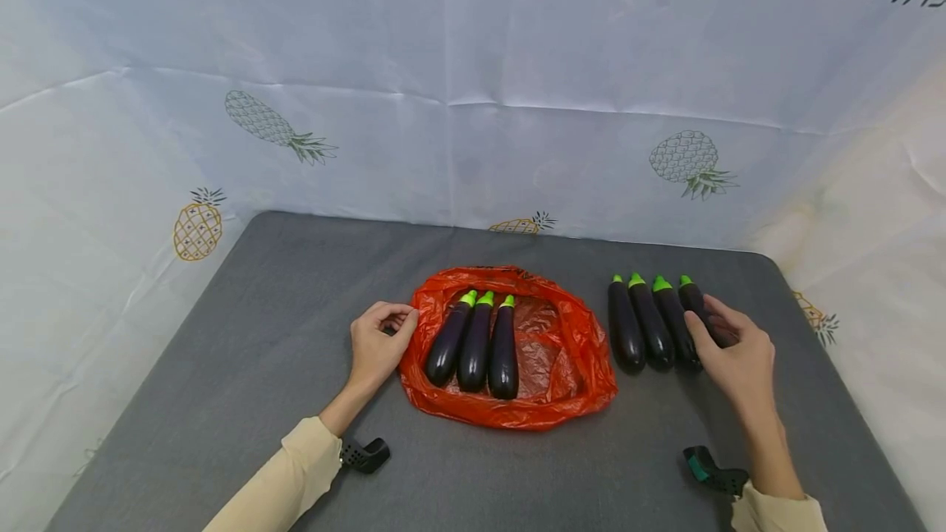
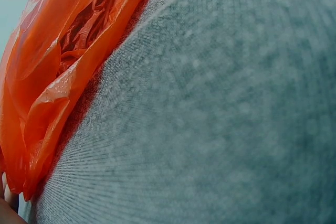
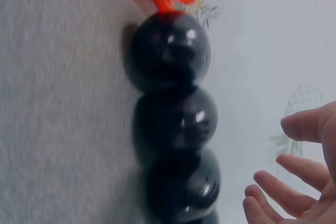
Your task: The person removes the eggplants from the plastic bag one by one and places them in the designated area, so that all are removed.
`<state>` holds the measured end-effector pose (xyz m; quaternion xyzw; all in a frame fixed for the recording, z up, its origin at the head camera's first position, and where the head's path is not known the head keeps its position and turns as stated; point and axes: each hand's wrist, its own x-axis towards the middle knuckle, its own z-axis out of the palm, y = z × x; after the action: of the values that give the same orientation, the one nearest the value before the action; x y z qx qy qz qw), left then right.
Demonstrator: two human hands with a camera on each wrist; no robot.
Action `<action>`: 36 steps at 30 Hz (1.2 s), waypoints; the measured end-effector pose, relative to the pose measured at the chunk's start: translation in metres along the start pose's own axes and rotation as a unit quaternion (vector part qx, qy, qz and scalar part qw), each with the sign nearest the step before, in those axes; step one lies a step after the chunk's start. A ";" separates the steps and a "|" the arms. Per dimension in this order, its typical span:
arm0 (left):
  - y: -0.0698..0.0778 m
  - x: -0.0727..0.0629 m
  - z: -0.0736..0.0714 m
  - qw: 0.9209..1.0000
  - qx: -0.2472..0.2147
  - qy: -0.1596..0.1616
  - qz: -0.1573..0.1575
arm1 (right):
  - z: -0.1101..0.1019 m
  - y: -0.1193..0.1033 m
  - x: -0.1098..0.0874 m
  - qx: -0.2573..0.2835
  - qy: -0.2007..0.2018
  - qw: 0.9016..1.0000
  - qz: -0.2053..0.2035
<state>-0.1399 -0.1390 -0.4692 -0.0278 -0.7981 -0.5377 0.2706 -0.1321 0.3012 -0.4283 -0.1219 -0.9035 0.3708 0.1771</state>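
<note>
Three dark purple eggplants (image 1: 474, 345) with bright green caps lie side by side in an open red plastic bag (image 1: 572, 410). At the bag's left rim, my left hand (image 1: 380, 343) pinches the plastic between thumb and fingers; the left wrist view shows only a sliver of this hand beside the red bag (image 2: 44, 103). Several more eggplants (image 1: 626, 327) lie in a row right of the bag. My right hand (image 1: 735, 351) is over the rightmost eggplant (image 1: 692, 298), partly hiding it. In the right wrist view its thumb and fingers (image 3: 283, 190) are spread apart, holding nothing.
Everything lies on a grey cloth-covered table (image 1: 296, 286). Behind it hangs a white sheet (image 1: 473, 154) printed with pineapples. Black wrist straps (image 1: 365, 456) with small housings stick out from both forearms above the tabletop.
</note>
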 end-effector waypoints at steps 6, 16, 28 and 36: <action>0.001 0.000 -0.001 1.000 0.002 -0.002 0.004 | 0.008 -0.011 -0.006 0.047 -0.009 0.998 -0.040; 0.002 0.000 -0.001 1.000 0.005 -0.001 -0.004 | 0.018 -0.029 -0.018 0.087 -0.032 0.994 -0.063; -0.024 -0.001 0.003 1.000 -0.001 -0.003 -0.006 | 0.026 -0.040 -0.025 0.120 -0.051 0.989 -0.073; -0.040 -0.001 0.002 1.000 -0.013 -0.018 -0.011 | 0.034 -0.051 -0.030 0.147 -0.061 0.983 -0.087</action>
<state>-0.1536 -0.1538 -0.5036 -0.0319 -0.7958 -0.5507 0.2499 -0.1234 0.2344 -0.4215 0.0072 -0.8553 0.4899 0.1688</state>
